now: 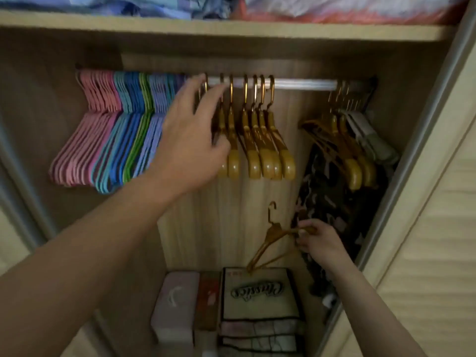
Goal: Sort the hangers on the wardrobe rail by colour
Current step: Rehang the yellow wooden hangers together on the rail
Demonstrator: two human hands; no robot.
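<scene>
A silver wardrobe rail [304, 83] runs across the cupboard. At its left hang pink hangers [85, 140], then blue and teal hangers [123, 140] with a green one [137, 140] among them. Several thick golden-brown hangers [260, 143] hang at the middle. More golden hangers [353, 155] hang at the right end. My left hand [190, 140] reaches up with straight fingers touching the hooks at the left of the middle golden group. Lower down, my right hand [316, 240] pinches one arm of a thin golden hanger [268, 243], held off the rail.
A dark patterned garment [334, 202] and grey hangers [368, 135] hang at the right end. Boxes [260, 292] and a pale case [175, 305] stand on the cupboard floor. Folded bedding [180, 6] lies on the shelf above. A sliding door [432, 202] frames the right side.
</scene>
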